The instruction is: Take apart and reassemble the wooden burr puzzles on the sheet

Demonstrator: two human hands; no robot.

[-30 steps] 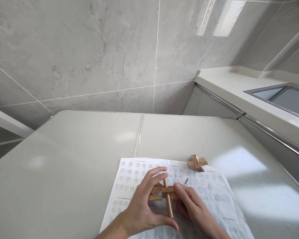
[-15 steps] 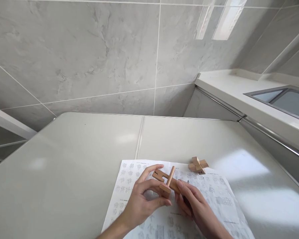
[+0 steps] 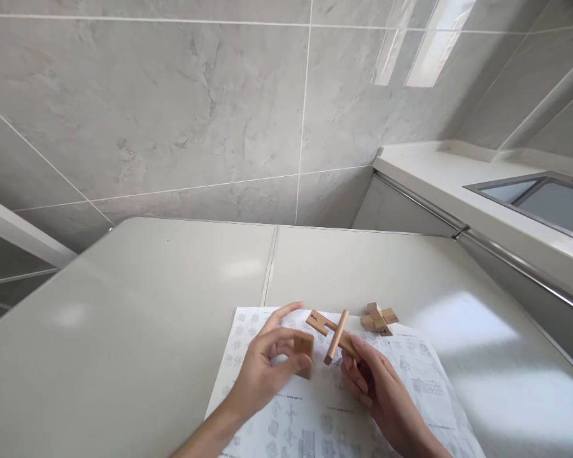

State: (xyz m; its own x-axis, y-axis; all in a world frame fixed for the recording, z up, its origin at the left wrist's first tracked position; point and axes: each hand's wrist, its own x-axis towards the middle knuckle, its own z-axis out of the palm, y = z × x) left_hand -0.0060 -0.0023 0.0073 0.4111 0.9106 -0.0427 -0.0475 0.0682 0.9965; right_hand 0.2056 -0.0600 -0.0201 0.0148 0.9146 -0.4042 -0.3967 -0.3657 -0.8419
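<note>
My left hand (image 3: 267, 366) pinches a flat wooden puzzle piece (image 3: 304, 348) between thumb and fingers, its index finger stretched out above. Across a small gap, my right hand (image 3: 382, 381) grips the lower end of a notched wooden puzzle piece (image 3: 319, 322) marked with a dark number. A thin wooden rod (image 3: 337, 337) sits crosswise in that piece's slot, sticking out on both sides. Both hands are above a printed instruction sheet (image 3: 286, 407) covered with small drawings of puzzles. Behind the right hand, an interlocked wooden puzzle (image 3: 379, 319) rests by the sheet's far edge.
The pale table (image 3: 172, 305) has a seam (image 3: 271, 267) across it near the middle. A grey tiled wall (image 3: 148, 108) stands behind. At the right is a white counter (image 3: 424, 168) with a metal-framed sink (image 3: 544, 197).
The flat piece in my left hand has come away from the rod and moved left. My right hand has shifted slightly right with the notched piece and rod.
</note>
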